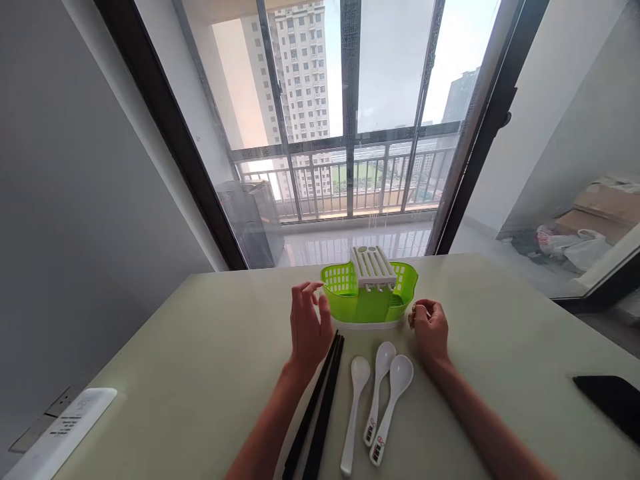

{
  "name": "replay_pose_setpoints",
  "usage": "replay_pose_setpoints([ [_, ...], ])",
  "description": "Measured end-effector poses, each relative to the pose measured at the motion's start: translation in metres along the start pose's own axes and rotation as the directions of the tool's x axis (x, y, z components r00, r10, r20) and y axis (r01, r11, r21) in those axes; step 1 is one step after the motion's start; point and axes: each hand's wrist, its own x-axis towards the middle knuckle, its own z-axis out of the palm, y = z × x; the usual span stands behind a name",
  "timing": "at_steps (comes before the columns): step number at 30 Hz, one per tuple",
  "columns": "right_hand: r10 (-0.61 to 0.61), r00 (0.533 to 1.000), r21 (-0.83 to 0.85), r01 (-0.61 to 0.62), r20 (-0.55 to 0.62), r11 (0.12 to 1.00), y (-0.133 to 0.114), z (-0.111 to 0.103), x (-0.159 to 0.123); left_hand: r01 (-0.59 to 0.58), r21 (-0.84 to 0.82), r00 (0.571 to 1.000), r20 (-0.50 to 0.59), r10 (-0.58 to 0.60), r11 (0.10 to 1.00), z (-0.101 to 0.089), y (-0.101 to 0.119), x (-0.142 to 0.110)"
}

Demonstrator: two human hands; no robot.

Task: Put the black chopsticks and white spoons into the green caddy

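I stand in the room and see a green basket [373, 308] near the far edge of the pale table [200, 353], between the two hands of the person. A white slotted rack [376, 281] sits across its middle. The left hand [309, 325] is at the basket's left end, with loosely bent fingers and the thumb apart; it has hold of nothing, and I cannot tell whether it touches the rim. The right hand [431, 328] is just beside the right end, its fingers curled inward; whether it holds something, I cannot tell. Nearer to the person lie black chopsticks [326, 407] and, to their right, three white spoons [360, 375], bowls toward the basket.
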Motion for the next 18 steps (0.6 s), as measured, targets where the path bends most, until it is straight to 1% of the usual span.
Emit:
replay_pose_setpoints([
  [1,0.005,1.000,0.008,-0.005,0.006,1.000,0.001,0.000,0.000,0.091,-0.034,0.996,-0.022,-0.092,0.995,-0.004,-0.013,-0.005],
  [2,0.009,1.000,0.016,-0.009,0.014,1.000,0.001,-0.001,0.000,0.198,-0.057,0.980,-0.004,-0.198,0.979,-0.008,-0.025,-0.011],
  [4,0.017,0.999,0.034,-0.018,0.034,0.999,0.002,-0.001,0.000,0.370,-0.068,0.924,0.125,-0.360,0.926,-0.017,-0.045,-0.022],
  [5,0.021,0.999,0.044,-0.023,0.044,0.999,0.002,-0.002,0.000,0.433,-0.065,0.887,0.211,-0.411,0.899,-0.021,-0.053,-0.027],
  [6,0.025,0.998,0.055,-0.028,0.052,0.998,0.002,-0.002,-0.001,0.473,-0.059,0.849,0.299,-0.436,0.879,-0.025,-0.059,-0.032],
  [8,0.034,0.997,0.078,-0.040,0.066,0.996,0.001,-0.002,-0.001,0.500,-0.048,0.785,0.447,-0.429,0.865,-0.032,-0.067,-0.040],
  [10,0.044,0.996,0.105,-0.053,0.082,0.993,0.000,-0.003,-0.003,0.476,-0.033,0.746,0.545,-0.383,0.879,-0.037,-0.071,-0.047],
  [12,0.055,0.993,0.132,-0.068,0.101,0.989,-0.002,-0.004,-0.006,0.414,-0.001,0.723,0.609,-0.328,0.910,-0.041,-0.071,-0.052],
  [15,0.077,0.987,0.176,-0.101,0.139,0.979,-0.007,-0.008,-0.011,0.248,0.058,0.700,0.679,-0.220,0.967,-0.046,-0.069,-0.060],
  [18,0.102,0.975,0.217,-0.145,0.197,0.965,-0.015,-0.018,-0.018,0.095,0.083,0.696,0.707,-0.126,0.992,-0.053,-0.066,-0.067],
])
